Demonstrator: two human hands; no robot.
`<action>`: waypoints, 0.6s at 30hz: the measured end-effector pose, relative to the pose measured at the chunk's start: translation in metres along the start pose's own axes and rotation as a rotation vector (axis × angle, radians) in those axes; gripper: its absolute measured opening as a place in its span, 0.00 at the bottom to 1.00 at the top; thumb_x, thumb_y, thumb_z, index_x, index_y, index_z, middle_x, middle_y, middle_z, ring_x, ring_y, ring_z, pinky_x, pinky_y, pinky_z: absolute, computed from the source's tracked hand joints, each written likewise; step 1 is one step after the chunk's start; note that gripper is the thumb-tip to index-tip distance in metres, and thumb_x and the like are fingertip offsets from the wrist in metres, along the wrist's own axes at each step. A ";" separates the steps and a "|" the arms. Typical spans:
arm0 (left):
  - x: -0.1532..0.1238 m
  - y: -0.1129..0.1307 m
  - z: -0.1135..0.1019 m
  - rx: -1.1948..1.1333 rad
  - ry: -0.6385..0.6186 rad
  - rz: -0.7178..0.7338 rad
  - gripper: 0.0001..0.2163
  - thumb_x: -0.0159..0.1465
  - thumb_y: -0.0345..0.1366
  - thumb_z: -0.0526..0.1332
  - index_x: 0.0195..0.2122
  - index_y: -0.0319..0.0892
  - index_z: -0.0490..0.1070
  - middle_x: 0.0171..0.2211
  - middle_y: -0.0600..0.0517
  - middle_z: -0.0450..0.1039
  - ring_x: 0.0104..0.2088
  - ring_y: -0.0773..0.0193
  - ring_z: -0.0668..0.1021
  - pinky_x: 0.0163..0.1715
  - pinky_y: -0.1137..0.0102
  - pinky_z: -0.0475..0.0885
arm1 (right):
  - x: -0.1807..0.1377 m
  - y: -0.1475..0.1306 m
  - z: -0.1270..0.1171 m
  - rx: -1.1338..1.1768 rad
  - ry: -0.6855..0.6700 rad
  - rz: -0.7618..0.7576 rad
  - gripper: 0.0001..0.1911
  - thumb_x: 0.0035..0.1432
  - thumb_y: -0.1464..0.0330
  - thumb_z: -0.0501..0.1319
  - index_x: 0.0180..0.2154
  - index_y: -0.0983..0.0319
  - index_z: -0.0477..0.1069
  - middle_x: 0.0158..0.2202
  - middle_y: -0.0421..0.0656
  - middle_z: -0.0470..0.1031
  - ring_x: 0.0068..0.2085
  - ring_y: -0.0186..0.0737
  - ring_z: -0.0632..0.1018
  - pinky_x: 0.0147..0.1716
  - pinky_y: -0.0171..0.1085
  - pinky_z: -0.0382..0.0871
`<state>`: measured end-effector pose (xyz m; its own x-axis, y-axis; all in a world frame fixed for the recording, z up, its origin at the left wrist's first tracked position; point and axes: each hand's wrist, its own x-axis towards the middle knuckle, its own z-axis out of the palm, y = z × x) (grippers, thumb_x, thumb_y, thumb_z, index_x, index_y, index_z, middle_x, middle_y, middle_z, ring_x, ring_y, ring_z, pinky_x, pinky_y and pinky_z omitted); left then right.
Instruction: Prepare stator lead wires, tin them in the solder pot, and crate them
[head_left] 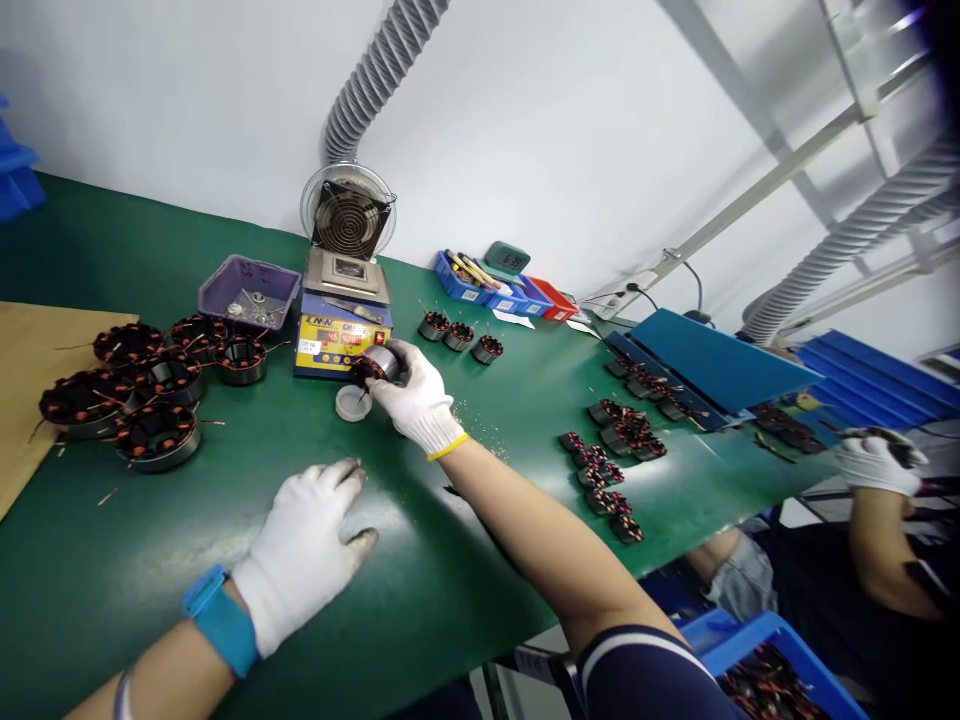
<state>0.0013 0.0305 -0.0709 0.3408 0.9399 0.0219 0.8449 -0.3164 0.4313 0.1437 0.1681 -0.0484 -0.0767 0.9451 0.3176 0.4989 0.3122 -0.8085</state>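
My right hand (417,398), in a white glove with a yellow cuff edge, grips a wound motor stator (384,362) by its grey outer ring. The stator is tilted in front of a yellow and blue solder pot unit (337,340) with a lit red display. Just below the stator, a small round white dish (352,403) stands on the green table. My left hand (309,540), also gloved, hangs over or rests on the table with fingers apart and nothing in it. Up and left of it lie several larger stators (159,436) with copper windings and loose wire ends.
A purple bin (250,290) sits left of the unit, a fan with duct (349,220) behind it. Three small stators (458,336) stand right; more stators (600,478) lie farther right. Small bins (459,280) line the wall. A co-worker's gloved hand (881,462) is at far right.
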 end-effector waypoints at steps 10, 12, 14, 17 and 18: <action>-0.007 0.004 0.004 0.045 -0.109 0.038 0.30 0.54 0.44 0.64 0.57 0.37 0.68 0.64 0.37 0.54 0.63 0.41 0.60 0.63 0.45 0.50 | 0.141 -0.054 -0.005 -0.226 0.195 -0.231 0.31 0.55 0.69 0.63 0.59 0.68 0.58 0.54 0.50 0.68 0.54 0.47 0.71 0.57 0.41 0.63; -0.006 0.005 0.001 0.063 -0.152 0.033 0.31 0.55 0.45 0.63 0.59 0.36 0.66 0.65 0.37 0.52 0.63 0.42 0.59 0.64 0.45 0.49 | 0.167 -0.058 0.002 -0.265 0.191 -0.190 0.31 0.56 0.68 0.63 0.59 0.68 0.57 0.53 0.49 0.69 0.53 0.47 0.72 0.56 0.43 0.64; -0.005 0.005 0.000 0.069 -0.182 0.027 0.33 0.56 0.46 0.62 0.60 0.36 0.64 0.65 0.38 0.51 0.64 0.43 0.58 0.64 0.46 0.48 | 0.183 -0.057 0.010 -0.291 0.166 -0.150 0.31 0.56 0.67 0.63 0.59 0.66 0.58 0.52 0.48 0.70 0.52 0.47 0.72 0.56 0.45 0.65; -0.004 0.002 0.003 0.053 -0.180 0.022 0.33 0.56 0.49 0.61 0.61 0.37 0.63 0.66 0.39 0.49 0.64 0.43 0.57 0.64 0.46 0.47 | 0.191 -0.051 0.022 -0.314 0.126 -0.099 0.31 0.55 0.66 0.63 0.59 0.65 0.60 0.51 0.48 0.71 0.51 0.48 0.73 0.54 0.44 0.66; -0.004 0.001 0.005 0.045 -0.171 0.023 0.33 0.56 0.49 0.61 0.61 0.38 0.63 0.66 0.39 0.49 0.65 0.43 0.56 0.64 0.46 0.47 | 0.191 -0.048 0.025 -0.317 0.119 -0.086 0.31 0.55 0.65 0.64 0.59 0.65 0.60 0.50 0.48 0.71 0.50 0.48 0.73 0.54 0.44 0.67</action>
<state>0.0030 0.0257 -0.0746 0.4219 0.8980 -0.1246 0.8524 -0.3461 0.3919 0.0835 0.3363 0.0391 -0.0377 0.8930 0.4484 0.7398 0.3266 -0.5883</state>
